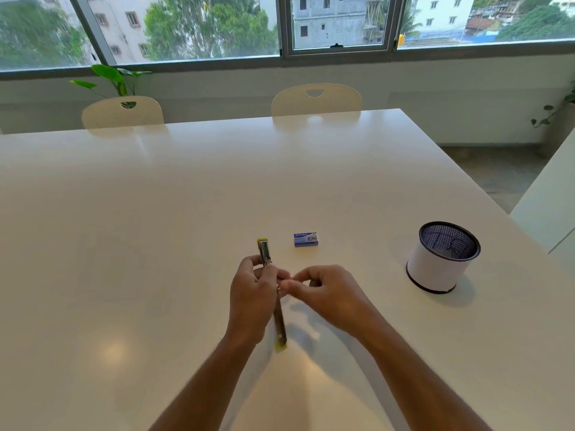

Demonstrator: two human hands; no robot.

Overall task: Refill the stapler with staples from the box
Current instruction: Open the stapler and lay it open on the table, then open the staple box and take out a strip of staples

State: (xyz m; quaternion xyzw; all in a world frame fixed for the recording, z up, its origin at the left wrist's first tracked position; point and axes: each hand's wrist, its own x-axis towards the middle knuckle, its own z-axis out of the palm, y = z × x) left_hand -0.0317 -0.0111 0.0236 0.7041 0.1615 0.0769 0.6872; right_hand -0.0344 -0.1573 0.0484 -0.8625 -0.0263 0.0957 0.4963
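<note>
The stapler (265,255) is swung fully open, a long metal strip with yellow ends, one end pointing away from me and the other (280,343) toward me. My left hand (252,298) grips it around the middle hinge, above the white table (155,213). My right hand (326,290) pinches with thumb and forefinger right at the stapler's middle, touching my left fingers; what it pinches is too small to tell. The small blue staple box (306,239) lies shut on the table just beyond my right hand.
A white mesh-lined pen holder (441,259) stands at the right of the table. Two cream chairs (315,99) are tucked in at the far edge. The table's right edge drops off near the holder.
</note>
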